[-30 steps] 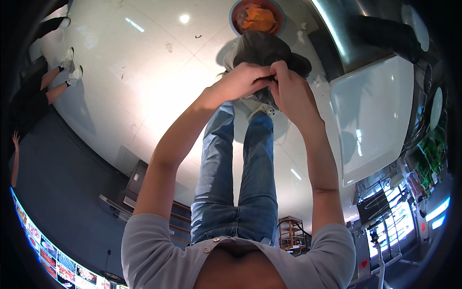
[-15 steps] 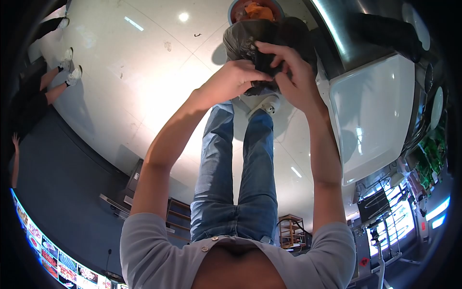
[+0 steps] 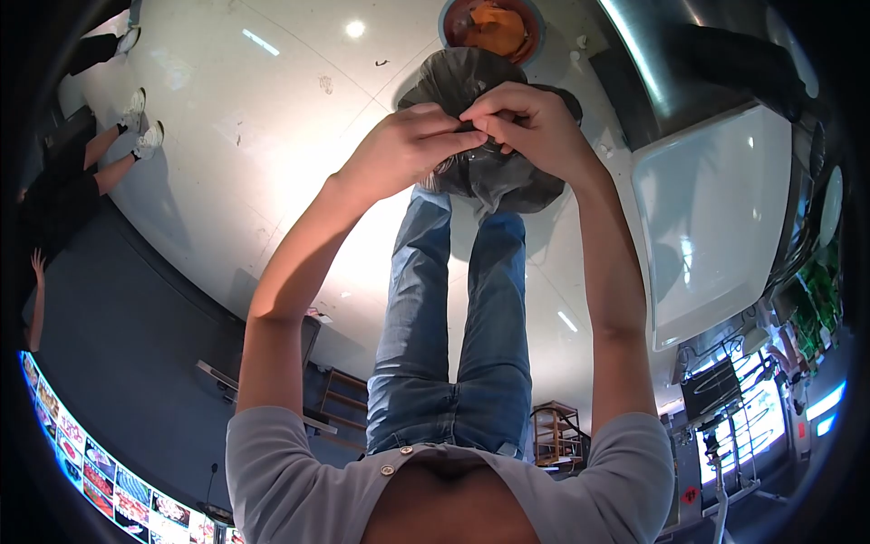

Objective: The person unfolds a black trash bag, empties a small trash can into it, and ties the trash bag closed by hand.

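A black plastic garbage bag (image 3: 521, 181) hangs bunched in front of my legs, above the floor. My left hand (image 3: 403, 150) is closed on it from the left, thumb and fingers pinched together near its top. From the right, my right hand (image 3: 530, 127) also pinches the bag, and its fingertips meet those of my left hand. The exact piece of plastic between the fingertips is hidden. Just beyond the bag stands a round tub (image 3: 541, 41) with orange cloth-like material (image 3: 498, 29) in it.
To my right is a large white tray or basin (image 3: 716, 227) beside a metal counter (image 3: 666, 54). Another person's legs (image 3: 113, 163) show at the far left. Pale tiled floor (image 3: 299, 118) lies around my feet. Wooden shelving (image 3: 555, 435) stands behind me.
Both hands have moved slightly left and come closer together at the fingertips. The bag has shifted and spread out below them, covering my shoe. More of the tub is visible.
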The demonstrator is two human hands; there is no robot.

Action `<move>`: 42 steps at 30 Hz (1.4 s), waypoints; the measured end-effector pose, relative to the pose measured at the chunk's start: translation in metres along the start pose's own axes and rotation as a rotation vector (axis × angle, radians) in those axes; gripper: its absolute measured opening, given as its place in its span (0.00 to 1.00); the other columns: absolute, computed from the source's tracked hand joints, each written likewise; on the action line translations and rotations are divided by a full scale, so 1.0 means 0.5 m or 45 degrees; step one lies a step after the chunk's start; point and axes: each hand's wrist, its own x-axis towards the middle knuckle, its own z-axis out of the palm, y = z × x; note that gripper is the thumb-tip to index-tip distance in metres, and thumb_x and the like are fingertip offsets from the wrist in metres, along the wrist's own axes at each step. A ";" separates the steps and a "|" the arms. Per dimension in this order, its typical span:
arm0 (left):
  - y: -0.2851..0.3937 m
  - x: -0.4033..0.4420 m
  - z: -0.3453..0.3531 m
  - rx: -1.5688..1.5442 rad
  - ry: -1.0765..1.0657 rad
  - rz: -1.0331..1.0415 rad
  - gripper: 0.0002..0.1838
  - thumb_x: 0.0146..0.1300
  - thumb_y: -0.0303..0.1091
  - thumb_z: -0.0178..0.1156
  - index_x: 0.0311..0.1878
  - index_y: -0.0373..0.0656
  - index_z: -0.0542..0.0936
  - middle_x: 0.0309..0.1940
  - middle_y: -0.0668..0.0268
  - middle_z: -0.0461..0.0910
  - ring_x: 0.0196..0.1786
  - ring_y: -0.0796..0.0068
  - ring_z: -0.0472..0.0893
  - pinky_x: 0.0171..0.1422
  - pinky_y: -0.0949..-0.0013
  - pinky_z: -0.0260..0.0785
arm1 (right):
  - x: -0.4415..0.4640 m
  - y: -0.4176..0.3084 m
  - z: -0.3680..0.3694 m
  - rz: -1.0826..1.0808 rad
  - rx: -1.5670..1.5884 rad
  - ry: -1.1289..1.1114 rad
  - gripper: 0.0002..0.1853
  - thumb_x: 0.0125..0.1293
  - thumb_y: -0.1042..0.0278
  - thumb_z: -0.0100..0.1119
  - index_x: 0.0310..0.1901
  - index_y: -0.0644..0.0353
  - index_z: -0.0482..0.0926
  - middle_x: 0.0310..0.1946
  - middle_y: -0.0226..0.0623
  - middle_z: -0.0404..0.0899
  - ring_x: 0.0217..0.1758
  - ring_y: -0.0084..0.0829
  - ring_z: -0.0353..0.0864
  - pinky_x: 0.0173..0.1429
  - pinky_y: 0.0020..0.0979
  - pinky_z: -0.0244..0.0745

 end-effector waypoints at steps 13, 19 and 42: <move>-0.009 0.007 0.009 -0.427 -0.080 -0.285 0.14 0.46 0.20 0.62 0.38 0.44 0.83 0.27 0.66 0.81 0.31 0.73 0.79 0.36 0.74 0.73 | -0.012 -0.004 0.014 0.135 -0.089 -0.019 0.05 0.68 0.71 0.45 0.36 0.62 0.70 0.29 0.27 0.70 0.30 0.15 0.71 0.34 0.19 0.70; -0.050 0.012 0.030 -1.282 -0.119 -0.680 0.07 0.57 0.22 0.60 0.40 0.34 0.81 0.35 0.60 0.82 0.39 0.74 0.82 0.45 0.77 0.74 | -0.008 0.023 0.028 0.225 0.092 0.087 0.06 0.70 0.69 0.42 0.39 0.61 0.68 0.30 0.29 0.71 0.31 0.16 0.72 0.35 0.20 0.71; -0.009 0.062 -0.018 -1.140 -0.157 -1.000 0.03 0.52 0.21 0.63 0.30 0.37 0.78 0.26 0.66 0.80 0.30 0.82 0.78 0.34 0.80 0.70 | -0.040 -0.005 0.022 -0.366 -0.557 0.257 0.04 0.66 0.72 0.45 0.39 0.63 0.68 0.48 0.44 0.72 0.47 0.43 0.72 0.50 0.35 0.68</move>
